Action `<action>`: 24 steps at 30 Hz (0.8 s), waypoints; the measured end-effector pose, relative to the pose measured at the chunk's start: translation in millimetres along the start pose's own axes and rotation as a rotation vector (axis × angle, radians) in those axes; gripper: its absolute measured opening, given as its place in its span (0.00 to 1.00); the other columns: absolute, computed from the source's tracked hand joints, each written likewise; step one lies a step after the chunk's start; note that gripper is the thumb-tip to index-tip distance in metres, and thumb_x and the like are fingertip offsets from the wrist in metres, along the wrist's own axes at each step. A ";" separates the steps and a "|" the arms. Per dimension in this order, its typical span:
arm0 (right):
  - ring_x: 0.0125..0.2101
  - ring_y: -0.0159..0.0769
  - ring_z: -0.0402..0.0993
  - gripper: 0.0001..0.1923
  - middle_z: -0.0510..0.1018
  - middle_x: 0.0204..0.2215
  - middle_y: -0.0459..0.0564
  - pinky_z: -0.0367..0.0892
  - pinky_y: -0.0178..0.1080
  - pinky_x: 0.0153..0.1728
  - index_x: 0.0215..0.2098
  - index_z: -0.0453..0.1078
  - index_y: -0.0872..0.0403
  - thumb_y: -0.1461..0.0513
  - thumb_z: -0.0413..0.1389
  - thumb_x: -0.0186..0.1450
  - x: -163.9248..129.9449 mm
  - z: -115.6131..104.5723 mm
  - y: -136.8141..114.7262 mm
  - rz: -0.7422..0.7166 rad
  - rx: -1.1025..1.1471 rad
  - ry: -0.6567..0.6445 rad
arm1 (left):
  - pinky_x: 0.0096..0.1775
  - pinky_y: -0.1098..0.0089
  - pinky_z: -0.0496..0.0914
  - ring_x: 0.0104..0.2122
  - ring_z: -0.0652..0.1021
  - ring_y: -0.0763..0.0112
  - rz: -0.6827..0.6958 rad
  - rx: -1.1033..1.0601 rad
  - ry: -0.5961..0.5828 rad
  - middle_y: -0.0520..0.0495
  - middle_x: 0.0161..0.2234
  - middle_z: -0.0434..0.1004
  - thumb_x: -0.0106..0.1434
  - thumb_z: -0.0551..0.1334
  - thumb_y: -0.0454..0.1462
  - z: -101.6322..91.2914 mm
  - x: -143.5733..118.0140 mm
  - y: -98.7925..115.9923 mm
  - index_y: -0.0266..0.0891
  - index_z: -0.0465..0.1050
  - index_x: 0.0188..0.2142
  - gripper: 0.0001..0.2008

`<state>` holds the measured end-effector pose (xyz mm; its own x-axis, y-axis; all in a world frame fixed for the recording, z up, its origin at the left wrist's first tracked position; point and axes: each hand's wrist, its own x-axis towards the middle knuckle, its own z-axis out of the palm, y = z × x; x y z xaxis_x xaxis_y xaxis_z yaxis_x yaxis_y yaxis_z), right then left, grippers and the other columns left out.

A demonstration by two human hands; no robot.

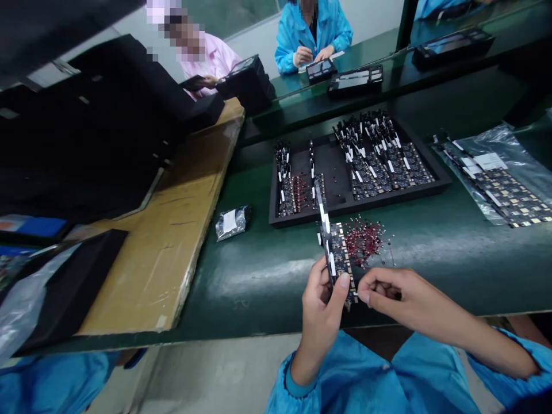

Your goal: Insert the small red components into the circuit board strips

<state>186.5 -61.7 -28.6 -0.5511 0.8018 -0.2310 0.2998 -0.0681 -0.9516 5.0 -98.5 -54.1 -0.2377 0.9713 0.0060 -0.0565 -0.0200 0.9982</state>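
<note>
My left hand (323,310) grips a black circuit board panel (340,253) with gold pads and white-labelled strips along its left side, tilted above the table's front part. At the panel's lower right edge my right hand (390,290) is closed in a pinch, thumb against forefinger. Whatever sits between those fingertips is too small to make out. Just beyond the panel lies a loose pile of small parts with red and black wires (366,241). Behind it stands a black foam tray (345,210) holding several similar boards and a few red-wired parts.
A small silvery bag (233,222) with a white label lies left of the tray. More boards rest on a clear plastic bag (517,144) at right. Cardboard (172,241) and black foam cover the left side. Two people sit across the green table (259,293).
</note>
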 end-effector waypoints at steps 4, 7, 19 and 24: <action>0.23 0.32 0.65 0.09 0.72 0.22 0.41 0.58 0.33 0.22 0.34 0.76 0.47 0.54 0.58 0.68 0.3 -0.1 -2.5 0.024 -0.004 -0.014 | 0.42 0.62 0.77 0.41 0.84 0.51 -0.019 -0.012 -0.004 0.40 0.45 0.87 0.63 0.68 0.36 0.5 -0.1 0.9 0.43 0.76 0.55 0.19; 0.22 0.32 0.65 0.08 0.72 0.21 0.41 0.58 0.33 0.22 0.34 0.77 0.47 0.54 0.59 0.67 0.7 -0.1 -3.0 0.003 -0.006 0.004 | 0.41 0.63 0.77 0.40 0.84 0.52 -0.023 -0.014 -0.005 0.40 0.44 0.87 0.63 0.68 0.36 -0.3 0.0 -0.8 0.43 0.75 0.55 0.20; 0.21 0.31 0.64 0.08 0.71 0.19 0.40 0.56 0.33 0.20 0.33 0.76 0.47 0.54 0.58 0.68 0.7 2.2 5.2 -0.037 -0.032 0.024 | 0.43 0.61 0.78 0.43 0.84 0.51 -0.046 0.004 -0.006 0.41 0.46 0.87 0.62 0.68 0.34 1.3 -1.4 -2.1 0.43 0.75 0.56 0.22; 0.24 0.33 0.67 0.09 0.76 0.24 0.42 0.60 0.33 0.22 0.33 0.77 0.46 0.52 0.59 0.67 -0.1 3.8 1.3 -0.020 0.060 0.001 | 0.45 0.58 0.77 0.44 0.83 0.49 -0.060 -0.040 -0.031 0.39 0.48 0.86 0.62 0.68 0.36 -2.8 -2.1 -2.2 0.42 0.73 0.59 0.25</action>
<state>184.0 -64.1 -30.5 -0.5559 0.8038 -0.2119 0.2413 -0.0878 -0.9665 2.9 -101.2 -56.6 -0.2021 0.9780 -0.0513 -0.1082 0.0298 0.9937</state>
